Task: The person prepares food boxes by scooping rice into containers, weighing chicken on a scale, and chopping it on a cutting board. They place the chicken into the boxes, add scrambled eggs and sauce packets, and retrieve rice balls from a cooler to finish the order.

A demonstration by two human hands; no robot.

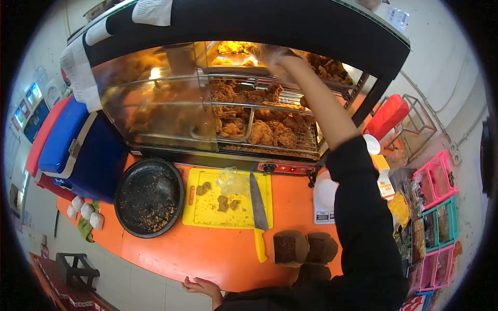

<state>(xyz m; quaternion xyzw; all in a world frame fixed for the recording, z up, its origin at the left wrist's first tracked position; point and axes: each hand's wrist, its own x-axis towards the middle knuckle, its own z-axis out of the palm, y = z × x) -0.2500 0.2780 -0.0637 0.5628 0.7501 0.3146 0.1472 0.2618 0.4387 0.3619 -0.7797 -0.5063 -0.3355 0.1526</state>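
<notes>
Up at twelve o'clock, inside the glass warmer (pixel 155 103), the right hand (pixel 275 58) reaches over the upper rack. It is blurred, so I cannot tell whether its fingers grip anything. The fried chicken (pixel 259 132) lies on the wire racks just below that hand, toward six o'clock. Down at six o'clock the left hand (pixel 199 286) rests open, fingers spread, on the edge of the orange counter (pixel 207 254), well apart from the chicken.

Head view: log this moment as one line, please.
right hand: in warmer, upper shelf, grip blurred | left hand: open, at counter edge | knife: on board | pan: beside board
</notes>
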